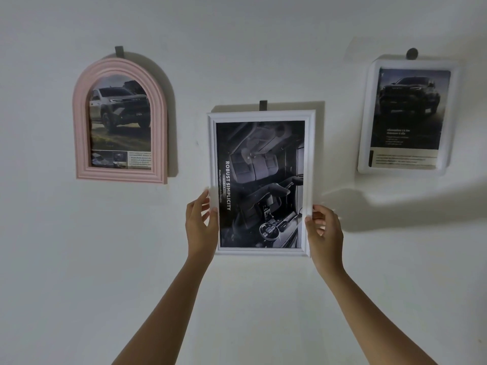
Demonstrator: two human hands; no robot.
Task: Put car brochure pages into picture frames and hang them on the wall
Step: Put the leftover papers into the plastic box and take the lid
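Left hand (201, 222) and right hand (325, 230) each grip a lower side edge of the white frame (311, 154), flat against the wall (237, 48), its top at a hook (263, 105). Dark page (263, 185) inside, text sideways. Pink frame (161, 122) hangs left, rounded frame (367, 114) right.

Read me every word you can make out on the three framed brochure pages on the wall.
"ROBUST SIMPLICITY": sideways on the page in the white rectangular frame, which the left hand and right hand hold.
Smaller lines beside it: too small to read.
Pink arched frame: caption strip blurred, unreadable.
White rounded frame: text blurred, unreadable.
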